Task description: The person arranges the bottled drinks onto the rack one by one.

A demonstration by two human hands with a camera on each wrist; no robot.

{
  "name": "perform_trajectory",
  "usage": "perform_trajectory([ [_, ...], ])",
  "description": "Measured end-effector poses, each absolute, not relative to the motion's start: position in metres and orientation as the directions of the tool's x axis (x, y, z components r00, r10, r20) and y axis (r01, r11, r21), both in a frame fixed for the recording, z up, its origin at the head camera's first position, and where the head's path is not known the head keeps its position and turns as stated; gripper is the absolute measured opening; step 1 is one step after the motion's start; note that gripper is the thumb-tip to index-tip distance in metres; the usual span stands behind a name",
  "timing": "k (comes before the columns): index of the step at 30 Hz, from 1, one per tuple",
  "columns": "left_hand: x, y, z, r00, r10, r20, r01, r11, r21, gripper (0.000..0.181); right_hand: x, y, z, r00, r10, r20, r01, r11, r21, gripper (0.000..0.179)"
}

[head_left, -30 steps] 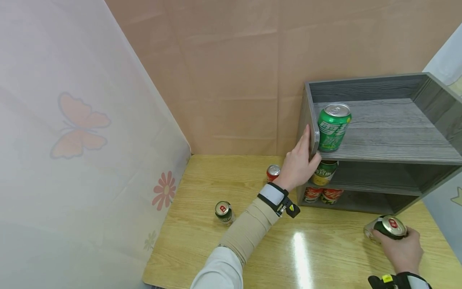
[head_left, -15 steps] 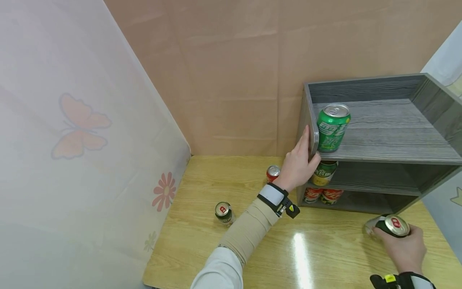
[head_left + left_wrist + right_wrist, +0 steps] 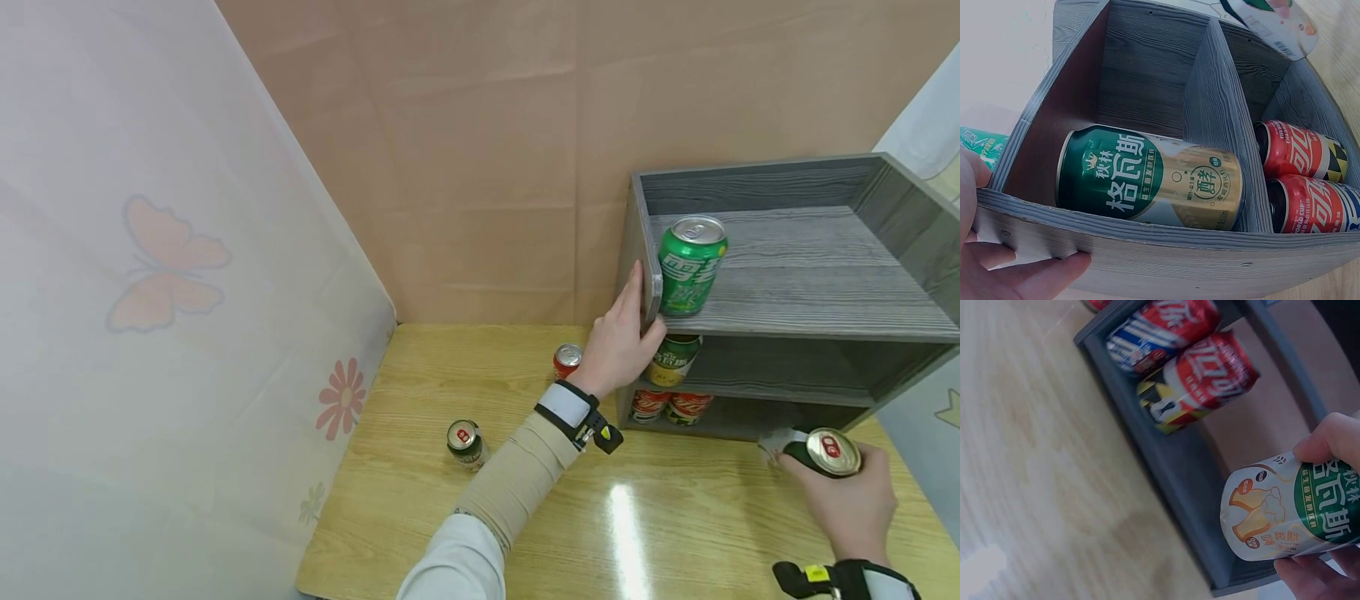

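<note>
My right hand (image 3: 851,500) grips a green and white drink can (image 3: 832,452), tilted and raised in front of the shelf's lower right. In the right wrist view, that can (image 3: 1272,512) shows its printed white side. My left hand (image 3: 618,342) holds the left side panel of the grey wooden shelf (image 3: 810,250), fingers outside, thumb at the front edge. A green can (image 3: 692,265) stands on the top board. Below it, on the middle level, stands a green and gold can (image 3: 1147,178). Two red cans (image 3: 1300,150) stand side by side on the bottom level.
On the wooden table (image 3: 420,367), a dark green can (image 3: 467,443) stands left of my left forearm. Behind my left wrist is a partly hidden red can (image 3: 567,358). A brown sheet hangs behind, and a pale printed sheet hangs at the left.
My right hand has lifted the can slightly, moving it up and right toward the shelf, and the can leans more. My left hand stays on the side panel.
</note>
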State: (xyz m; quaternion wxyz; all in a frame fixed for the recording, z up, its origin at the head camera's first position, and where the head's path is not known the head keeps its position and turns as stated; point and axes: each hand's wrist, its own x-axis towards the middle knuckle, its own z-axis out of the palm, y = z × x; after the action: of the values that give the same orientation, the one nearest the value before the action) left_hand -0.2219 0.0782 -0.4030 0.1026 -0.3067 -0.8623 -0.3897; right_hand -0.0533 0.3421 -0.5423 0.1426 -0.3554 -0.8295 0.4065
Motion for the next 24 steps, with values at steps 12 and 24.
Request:
perform_trajectory([
  [12,-0.221,0.078,-0.402,-0.787,0.445,0.427,0.615,0.509,0.603,0.078,-0.059,0.324,-0.51,-0.684,0.726,0.068,0.364,0.42,-0.831,0.065],
  [24,-0.221,0.078,-0.403,-0.791,0.445,0.42,0.609,0.502,0.614,0.078,-0.062,0.311,-0.487,-0.694,0.711,0.117,0.221,0.365,-0.904,0.065],
])
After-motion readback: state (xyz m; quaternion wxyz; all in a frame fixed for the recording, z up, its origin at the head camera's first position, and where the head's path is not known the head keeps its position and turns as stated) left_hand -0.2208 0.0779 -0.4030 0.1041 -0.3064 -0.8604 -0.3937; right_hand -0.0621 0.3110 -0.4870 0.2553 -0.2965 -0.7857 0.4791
